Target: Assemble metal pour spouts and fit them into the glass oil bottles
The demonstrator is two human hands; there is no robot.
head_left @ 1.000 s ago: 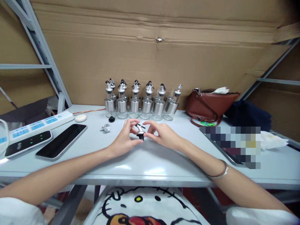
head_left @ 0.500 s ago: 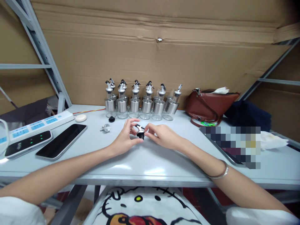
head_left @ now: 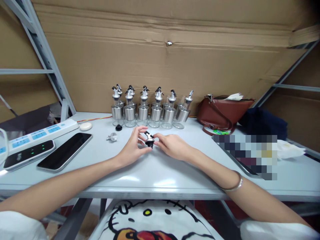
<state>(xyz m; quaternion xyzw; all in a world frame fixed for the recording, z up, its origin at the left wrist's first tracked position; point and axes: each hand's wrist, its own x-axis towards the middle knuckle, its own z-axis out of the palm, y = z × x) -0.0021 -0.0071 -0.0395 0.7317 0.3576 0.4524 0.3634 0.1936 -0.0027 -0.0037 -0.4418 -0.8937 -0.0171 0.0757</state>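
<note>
A small pourer spout, silver with a black stopper and black flip cap, is pinched between both hands just above the grey table. My left hand grips its lower part with thumb and fingers. From the right, my right hand closes its fingertips on the stopper end. Behind them stands a row of several glass and steel oil bottles, each fitted with a pourer. A loose silver spout part and a black stopper ring lie left of my hands.
Two phones and a white power strip lie at the left, with a white oval object beyond them. A brown leather bag and dark cloth sit at the right back. Cardboard lines the wall.
My right fingers have moved in from beside the spout and closed on it. The spout has tilted and sits slightly lower between both hands.
</note>
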